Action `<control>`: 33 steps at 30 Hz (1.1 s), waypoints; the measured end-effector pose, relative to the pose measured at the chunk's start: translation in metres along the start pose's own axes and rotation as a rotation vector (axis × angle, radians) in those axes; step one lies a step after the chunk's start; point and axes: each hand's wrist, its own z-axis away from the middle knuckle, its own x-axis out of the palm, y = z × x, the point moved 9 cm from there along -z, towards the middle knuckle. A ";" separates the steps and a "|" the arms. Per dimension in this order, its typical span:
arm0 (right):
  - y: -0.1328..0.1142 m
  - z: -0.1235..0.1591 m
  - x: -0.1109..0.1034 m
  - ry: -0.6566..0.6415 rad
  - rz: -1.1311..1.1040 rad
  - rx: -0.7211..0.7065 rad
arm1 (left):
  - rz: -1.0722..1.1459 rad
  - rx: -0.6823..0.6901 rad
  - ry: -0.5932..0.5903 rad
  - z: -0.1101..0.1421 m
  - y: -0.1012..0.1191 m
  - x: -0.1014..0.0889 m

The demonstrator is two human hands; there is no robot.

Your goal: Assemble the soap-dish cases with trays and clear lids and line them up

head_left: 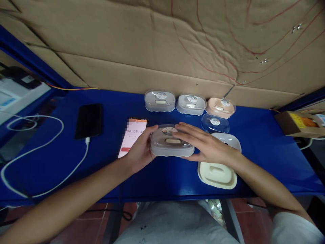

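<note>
Between my two hands is a lidded plastic box (172, 149), greyish, with a clear domed cover and a round sticker on top. My left hand (141, 147) grips its left end, thumb at the upper edge. Across the right end lies my right hand (205, 144), its fingers over the cover and the thumb low at the front side. A clear loose cover (215, 123) with a round sticker rests beyond my right hand. Under my right wrist are a white tray (232, 140), partly hidden, and a cream lid (217, 174) with a raised handle.
Along the back stand two grey lidded boxes (159, 101) and a peach one (220, 107). A lit phone (134, 132) showing a timer lies by my left hand. Farther left is a dark phone (88, 121) on a white cable (63, 127). A cardboard box (297, 123) stands right.
</note>
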 end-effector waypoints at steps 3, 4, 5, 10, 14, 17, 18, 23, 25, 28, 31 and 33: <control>0.001 0.004 -0.003 0.015 0.045 -0.004 | -0.021 -0.064 -0.019 -0.001 -0.006 0.000; 0.003 0.005 -0.004 0.020 0.055 -0.001 | -0.034 -0.084 -0.028 -0.001 -0.007 0.001; 0.004 0.006 -0.005 0.024 0.063 0.001 | -0.045 -0.096 -0.039 -0.001 -0.008 0.001; 0.004 0.003 -0.007 0.011 0.061 -0.022 | -0.067 -0.027 -0.040 -0.002 0.001 0.001; 0.009 0.001 -0.005 -0.034 0.088 0.034 | -0.225 0.102 -0.006 -0.001 0.014 -0.003; 0.018 0.003 -0.003 -0.033 0.104 0.114 | -0.393 0.164 -0.034 0.002 0.018 0.000; 0.020 0.004 -0.002 -0.037 0.107 0.133 | -0.430 0.164 -0.044 0.002 0.017 0.001; 0.026 0.006 0.002 -0.047 0.104 0.182 | -0.651 0.267 0.069 0.009 0.019 -0.003; 0.027 0.005 0.002 -0.031 0.112 0.204 | -0.878 0.470 0.074 0.016 0.029 0.004; 0.027 0.002 0.004 -0.015 0.115 0.223 | -1.266 0.747 0.003 0.028 0.032 0.022; 0.026 0.002 0.002 -0.028 0.109 0.217 | -1.432 0.823 -0.037 0.028 0.030 0.026; 0.026 0.006 -0.009 -0.011 0.114 0.211 | -1.476 0.841 -0.043 0.026 0.031 0.025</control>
